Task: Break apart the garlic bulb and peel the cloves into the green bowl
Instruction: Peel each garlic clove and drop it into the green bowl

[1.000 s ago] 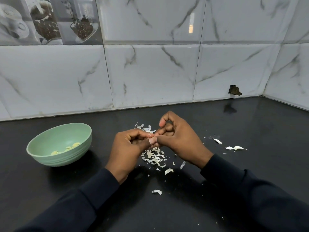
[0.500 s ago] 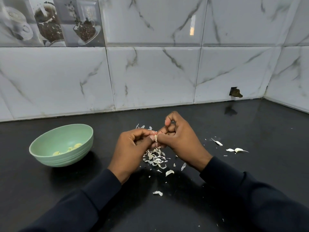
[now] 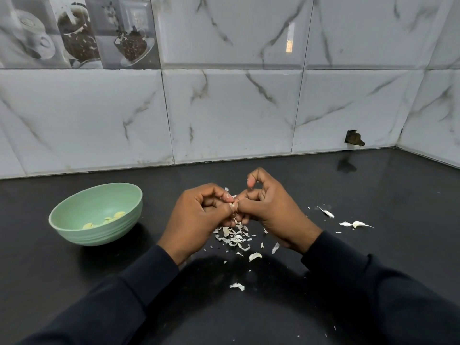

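Together, the left hand [image 3: 196, 217] and right hand [image 3: 271, 210] pinch one garlic clove [image 3: 232, 206] between their fingertips above a heap of skins [image 3: 234, 236] on the black surface [image 3: 373, 195], while the green bowl [image 3: 74, 227], holding peeled cloves [image 3: 119, 215], stands well to the left.

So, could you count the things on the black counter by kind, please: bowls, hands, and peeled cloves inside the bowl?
Green bowl: 1
Hands, left and right: 2
Peeled cloves in the bowl: about 4; they overlap, so not exact
Total: about 7
The scattered skins are too many and too small to count.
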